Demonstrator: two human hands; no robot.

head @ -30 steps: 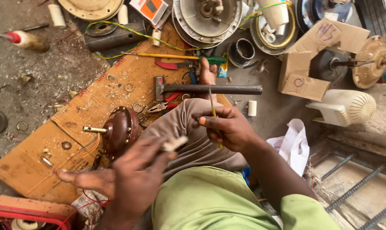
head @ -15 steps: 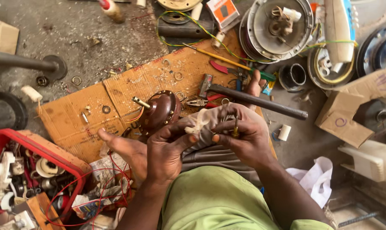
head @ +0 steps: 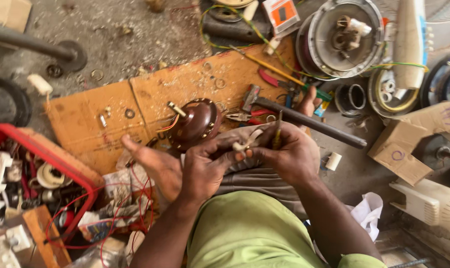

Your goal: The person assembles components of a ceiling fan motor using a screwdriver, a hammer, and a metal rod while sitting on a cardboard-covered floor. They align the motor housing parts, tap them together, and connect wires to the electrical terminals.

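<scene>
Sitting over a sheet of brown cardboard [head: 195, 84] spread on the floor, the person worked with both hands raised above their lap, just on the near side of that sheet. The left hand [head: 205, 168] pinched a small cream-coloured plastic part [head: 247, 140] between thumb and forefinger, the remaining fingers curled loosely beneath it. The right hand [head: 292, 156] was closed around a thin yellowish tool [head: 278, 130], probably a small screwdriver, whose shaft stood nearly upright with its lower end against the part; its fingers were pressed together about the handle, though how firmly could not be told.

The plastic part looked light, stiff and somewhat brittle, so a fingertip pinch near its middle, as shown, seemed the sensible hold, while the tool wanted a snug grip low on its shaft to keep the tip from slipping off the smooth plastic.

On the cardboard itself, at its near edge and just beyond the left hand, lay a dark brown domed motor housing [head: 195, 124] with a short spindle and red wires trailing from it; it appeared heavy and rigid. A hammer [head: 304, 119] lay across the sheet's right corner, with red-handled pliers [head: 269, 78] further back on the sheet. Washers were scattered over the cardboard. Left of the sheet stood a red crate [head: 51, 149] crammed with switches and wires, and beyond its far right corner rested a round metal fan casing [head: 344, 37].
</scene>
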